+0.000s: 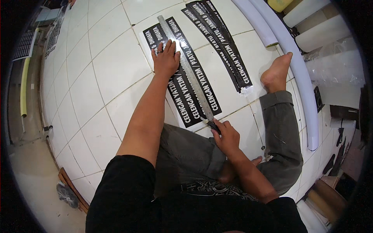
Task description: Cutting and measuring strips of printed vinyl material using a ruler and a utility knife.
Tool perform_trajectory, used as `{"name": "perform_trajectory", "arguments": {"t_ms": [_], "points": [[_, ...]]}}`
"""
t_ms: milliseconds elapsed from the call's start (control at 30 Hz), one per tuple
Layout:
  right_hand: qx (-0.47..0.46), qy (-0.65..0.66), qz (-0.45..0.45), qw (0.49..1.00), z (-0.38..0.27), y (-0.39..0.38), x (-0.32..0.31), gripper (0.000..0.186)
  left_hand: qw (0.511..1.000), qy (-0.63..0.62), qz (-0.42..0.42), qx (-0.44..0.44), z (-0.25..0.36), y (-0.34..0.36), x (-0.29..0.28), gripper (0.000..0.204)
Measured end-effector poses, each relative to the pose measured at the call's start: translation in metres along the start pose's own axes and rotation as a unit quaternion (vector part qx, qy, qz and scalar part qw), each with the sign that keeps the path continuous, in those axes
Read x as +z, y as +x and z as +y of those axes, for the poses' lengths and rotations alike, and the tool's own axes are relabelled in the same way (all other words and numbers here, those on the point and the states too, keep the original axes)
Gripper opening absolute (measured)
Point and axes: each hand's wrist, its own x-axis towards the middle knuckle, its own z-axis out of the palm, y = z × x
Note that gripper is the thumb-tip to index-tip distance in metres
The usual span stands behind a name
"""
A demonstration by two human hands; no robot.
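Note:
A black sheet [180,91] printed with rows of white lettering lies on the tiled floor before me, with a white border along its edges. Across its length rests a long metal ruler [194,85], slanting from far left to near right. My left hand [166,59] lies flat with fingers spread, pressing on the ruler and sheet toward their far end. At the near end, my right hand [227,136] grips a dark-handled utility knife [213,125], its tip by the ruler's edge. A stack of cut black strips [219,42] lies to the right.
Long white rolls [305,101] run along the right, past my bare foot [276,73]. More rolls [318,33] and a plastic-wrapped bundle [334,66] stand beyond them. At the left, the tiled floor [112,50] ends at a ledge, with a yellow tube [25,87] past it.

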Motion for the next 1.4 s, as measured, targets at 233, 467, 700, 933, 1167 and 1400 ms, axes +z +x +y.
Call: {"name": "perform_trajectory", "arguments": {"t_ms": [233, 467, 700, 933, 1167, 1400], "points": [[0.015, -0.006, -0.008, 1.000, 0.000, -0.001, 0.000, 0.044, 1.000, -0.014, -0.008, 0.000, -0.005, 0.000, 0.014, 0.055], [0.026, 0.018, -0.023, 0.999, 0.002, 0.004, -0.004, 0.043, 0.996, 0.040, -0.054, 0.056, -0.021, 0.016, 0.001, 0.063], [0.032, 0.035, -0.032, 0.998, 0.005, -0.001, 0.003, 0.044, 0.995, 0.082, -0.019, 0.044, -0.017, 0.002, 0.007, 0.060], [0.016, 0.032, 0.006, 0.999, 0.005, 0.000, 0.004, 0.041, 0.996, 0.083, -0.026, 0.035, -0.019, 0.004, 0.008, 0.060], [0.047, 0.040, -0.030, 0.998, 0.003, 0.002, 0.001, 0.042, 0.995, 0.088, -0.035, 0.036, -0.020, 0.004, 0.007, 0.060], [0.040, 0.047, -0.024, 0.998, 0.006, -0.001, 0.003, 0.042, 0.994, 0.093, -0.046, 0.028, -0.017, 0.003, 0.005, 0.061]]}}
